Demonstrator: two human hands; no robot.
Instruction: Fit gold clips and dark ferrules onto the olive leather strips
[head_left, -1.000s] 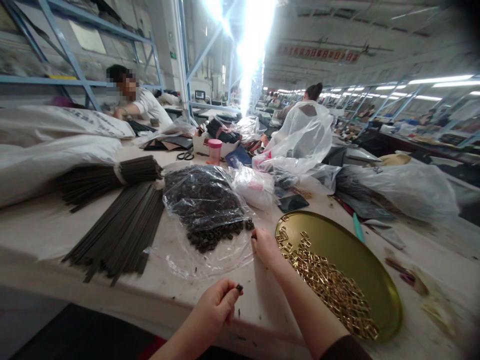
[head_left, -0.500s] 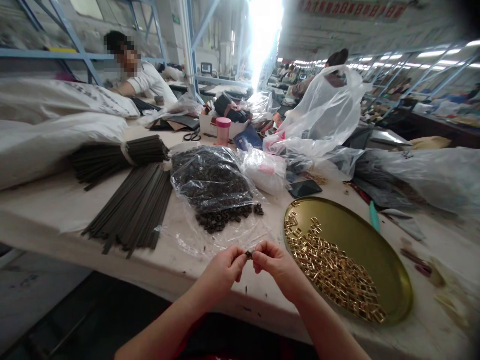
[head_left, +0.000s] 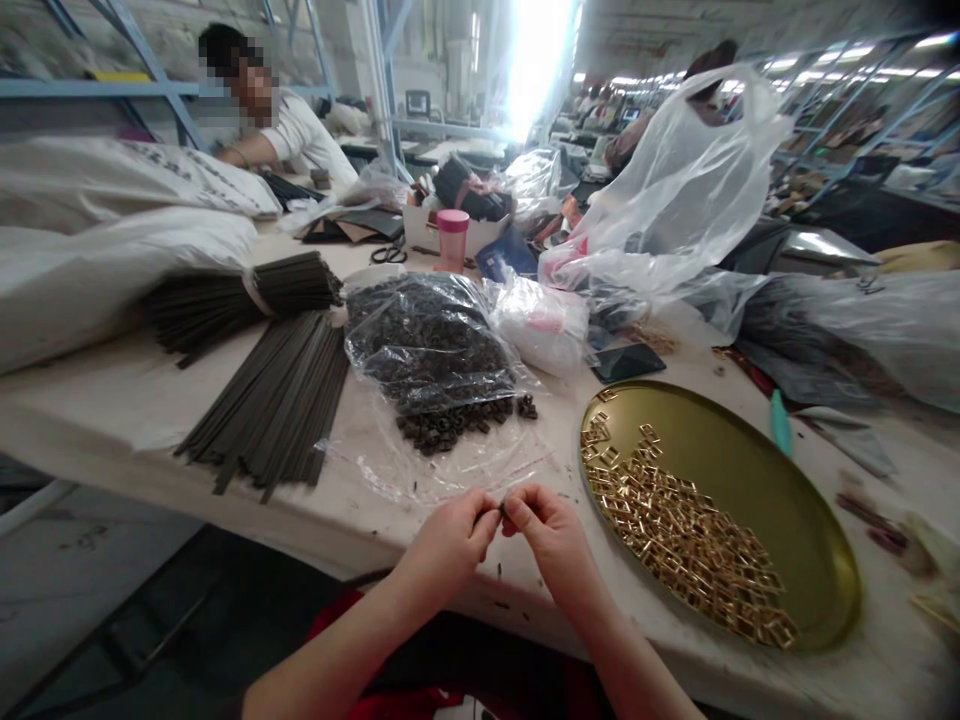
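Note:
Close to the table's front edge, my left hand (head_left: 459,532) and my right hand (head_left: 546,522) meet fingertip to fingertip. Both pinch one small dark piece (head_left: 502,509), mostly covered by the fingers; it looks like the small black loops (head_left: 442,428) spilling from a clear plastic bag (head_left: 439,335) just beyond. To the right of my right hand lies a round gold tray (head_left: 750,480), with a heap of gold rectangular buckles (head_left: 682,530) on its near left side. Dark flat strips (head_left: 270,405) lie fanned out on the left, below a tied bundle of strips (head_left: 292,283).
Behind the bag stand a pink-lidded jar (head_left: 452,240) and black scissors (head_left: 388,254). A phone (head_left: 627,362) lies behind the tray, and a teal tool (head_left: 780,424) beside it. White sacks (head_left: 112,250) fill the left side. Another person (head_left: 292,140) works across the table.
The view has shifted a little, so the tray sits further right. My hands stay together, fingertips closer, and the small dark piece is more hidden between them.

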